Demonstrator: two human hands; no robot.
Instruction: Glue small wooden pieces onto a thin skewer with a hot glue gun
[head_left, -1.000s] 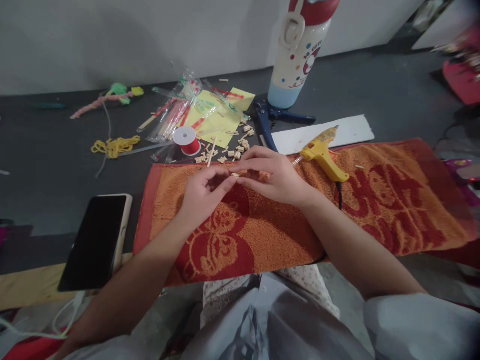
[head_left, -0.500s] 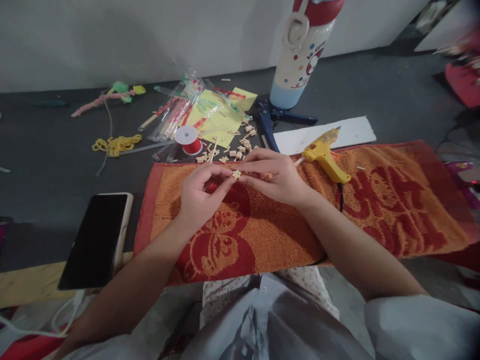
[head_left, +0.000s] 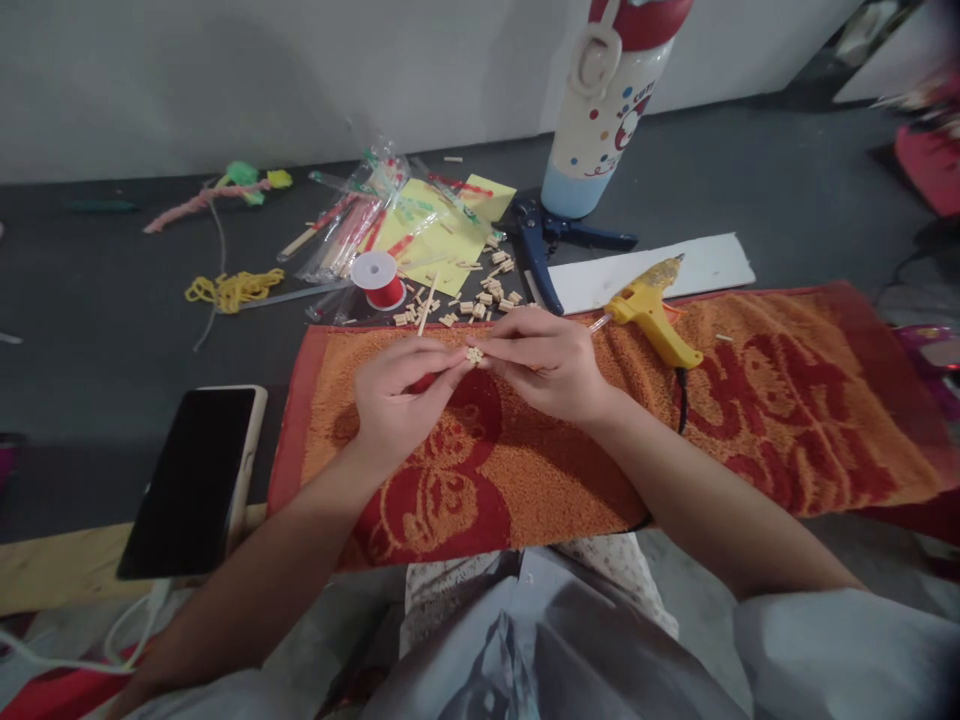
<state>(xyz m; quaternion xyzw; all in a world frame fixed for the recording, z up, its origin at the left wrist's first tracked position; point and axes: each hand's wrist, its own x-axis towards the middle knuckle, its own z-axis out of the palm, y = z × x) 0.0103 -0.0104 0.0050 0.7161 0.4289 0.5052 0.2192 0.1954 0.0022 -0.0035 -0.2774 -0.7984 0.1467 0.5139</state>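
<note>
Between my fingertips is a small bundle of short wooden stick pieces [head_left: 475,356], its pale round ends facing me. My left hand [head_left: 405,393] pinches it from the left with thumb and forefinger. From the other side my right hand [head_left: 551,365] closes on it with thumb and fingers. Both hands are just above an orange and red towel [head_left: 555,470]. Past my fingers lie many loose cut stick pieces [head_left: 491,290], one longer stick [head_left: 428,303] and a spool of red thread [head_left: 379,280]. A yellow glue gun [head_left: 652,315] rests right of my right hand.
Blue-handled cutters [head_left: 540,255] lie by a white strip [head_left: 660,272] and a tall bottle [head_left: 600,120]. Plastic-wrapped sticks [head_left: 352,225] cover yellow paper [head_left: 450,250]. A phone [head_left: 191,480] with a cable, yellow yarn [head_left: 236,290] and a pipe-cleaner flower [head_left: 210,198] are at left.
My fingers have drawn closer together around the small bundle, and my left fingers have flattened. The bundle stays in almost the same place. Things on the table have not moved.
</note>
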